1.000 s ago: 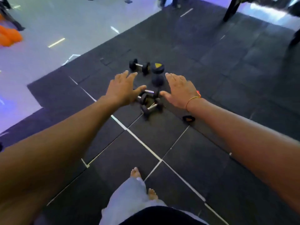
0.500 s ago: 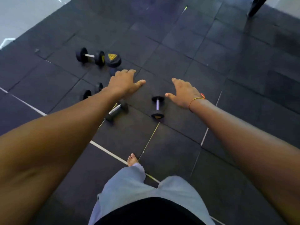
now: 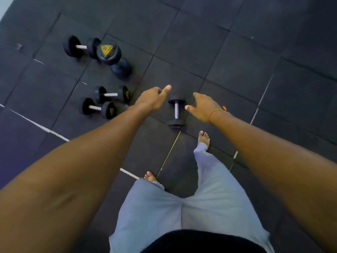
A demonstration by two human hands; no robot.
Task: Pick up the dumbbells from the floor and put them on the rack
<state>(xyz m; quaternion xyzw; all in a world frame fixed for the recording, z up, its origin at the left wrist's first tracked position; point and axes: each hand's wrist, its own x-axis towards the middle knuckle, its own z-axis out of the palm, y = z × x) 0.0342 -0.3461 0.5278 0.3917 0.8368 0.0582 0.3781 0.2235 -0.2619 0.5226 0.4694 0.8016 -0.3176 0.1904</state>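
Note:
Several black dumbbells with silver handles lie on the dark rubber floor. A small dumbbell (image 3: 176, 111) lies lengthwise between my two hands. My left hand (image 3: 153, 99) hovers just left of it with fingers spread and holds nothing. On the other side my right hand (image 3: 202, 108), a thin orange thread at the wrist, is also spread with nothing in it. Two small dumbbells (image 3: 112, 94) (image 3: 97, 108) lie side by side further left. A larger dumbbell with a yellow label (image 3: 114, 58) stands tilted behind them, next to another dumbbell (image 3: 81, 46). No rack is in view.
Black rubber floor tiles (image 3: 237, 61) with white lines cover the whole view. My bare feet (image 3: 203, 137) (image 3: 150, 176) and grey trousers (image 3: 182, 207) are just below the middle dumbbell.
I have stepped closer and the view has tilted down. Both hands have dropped toward the single dumbbell, which now sits between them. My right foot has stepped forward near it.

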